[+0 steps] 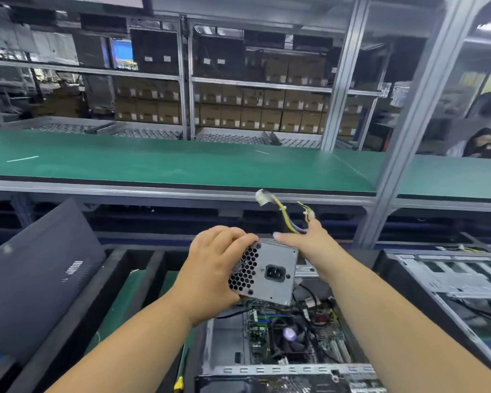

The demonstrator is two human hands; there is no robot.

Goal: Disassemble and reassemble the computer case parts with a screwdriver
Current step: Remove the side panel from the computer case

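My left hand (216,268) grips a grey power supply unit (267,272) by its left end, holding it in the air above the open computer case (270,341). The unit's back faces me, showing a honeycomb vent and a black power socket. My right hand (309,239) is behind the unit's upper right corner with straight fingers, and the unit's yellow and blue cables (287,215) run up past those fingers to a blurred white connector (262,197). Inside the case I see the motherboard and a CPU fan (289,334). A yellow-handled screwdriver (179,382) lies at the case's left.
A dark case side panel (37,268) leans at the left. A second open case (451,282) stands at the right. A green bench (167,163) and shelves of cartons run behind, a metal post (408,131) rises at the right, and a person sits far right.
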